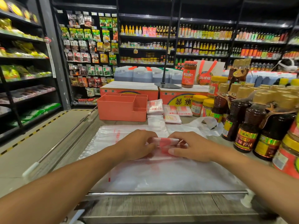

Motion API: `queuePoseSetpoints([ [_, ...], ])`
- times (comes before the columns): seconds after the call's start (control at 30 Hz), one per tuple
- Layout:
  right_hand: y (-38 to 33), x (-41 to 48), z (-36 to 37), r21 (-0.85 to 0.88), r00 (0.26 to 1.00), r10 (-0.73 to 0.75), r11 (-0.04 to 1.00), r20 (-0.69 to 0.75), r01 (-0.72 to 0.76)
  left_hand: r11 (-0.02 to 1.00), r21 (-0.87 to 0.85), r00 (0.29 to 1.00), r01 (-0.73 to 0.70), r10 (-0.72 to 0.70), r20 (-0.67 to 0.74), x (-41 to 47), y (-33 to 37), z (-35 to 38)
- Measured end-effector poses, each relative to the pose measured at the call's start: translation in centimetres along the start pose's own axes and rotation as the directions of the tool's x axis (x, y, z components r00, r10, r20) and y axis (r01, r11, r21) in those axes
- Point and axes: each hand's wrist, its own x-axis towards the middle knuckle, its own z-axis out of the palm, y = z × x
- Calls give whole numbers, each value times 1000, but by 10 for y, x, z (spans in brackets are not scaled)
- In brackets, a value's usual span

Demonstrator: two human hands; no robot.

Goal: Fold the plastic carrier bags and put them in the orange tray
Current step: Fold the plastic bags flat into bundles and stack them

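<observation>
Fingers of both hands met on one small folded carrier bag [165, 141], a white packet with red print. The left hand [137, 145] curled over its left end, and the right hand [189, 147] gripped its right end with the thumb tucked under the near edge. How tightly either hand pressed could not be told.

The packet lay on top of a stack of flat carrier bags [161, 175], translucent with red lettering, spread across the wood-grain counter [145, 206]. A metal rail [161, 193] ran along the stack's near edge. Just beyond the right hand, a loose bag [202, 125] lay crumpled with its handles open.

Further back, the orange tray [119, 110] stood upright at the far left of the counter, its inside divided into several compartments. Just right of it sat a pile of finished folded bags [155, 106], with more folded squares [172, 118] lying beside that pile. Behind these stood two orange cartons [129, 90], one bearing a red sauce jar [188, 74].

Dark sesame-oil bottles [246, 135] and yellow-lidded jars [197, 105] crowded the counter's right side. A closed chest freezer [40, 139] lay to the left, and stocked store shelves [202, 39] filled the background.
</observation>
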Motion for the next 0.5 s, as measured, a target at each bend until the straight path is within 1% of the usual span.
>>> queuePoseSetpoints([
  [0.1, 5, 5, 3, -68, 995, -45, 997, -94, 38, 999, -43, 1000, 21, -22, -21, 0, 1, 0],
  [0.17, 8, 7, 5, -96, 991, -74, 993, -113, 63, 999, -44, 1000, 18, -18, -10, 0, 0, 2],
  [0.23, 8, 8, 7, -122, 989, -79, 990, -127, 64, 999, -35, 1000, 22, -22, 5, 0, -2, 2],
  [0.3, 9, 9, 9, -145, 985, -56, 989, -162, 33, 998, -44, 999, 37, -36, 10, 2, -5, 2],
  [0.4, 9, 11, 11, -87, 976, 16, 996, -219, -36, 988, -105, 994, 109, -108, 16, 3, -7, 1],
  [0.5, 6, 11, 11, -29, 972, 47, 998, -230, -56, 963, -198, 983, 184, -186, 9, 4, -9, 1],
])
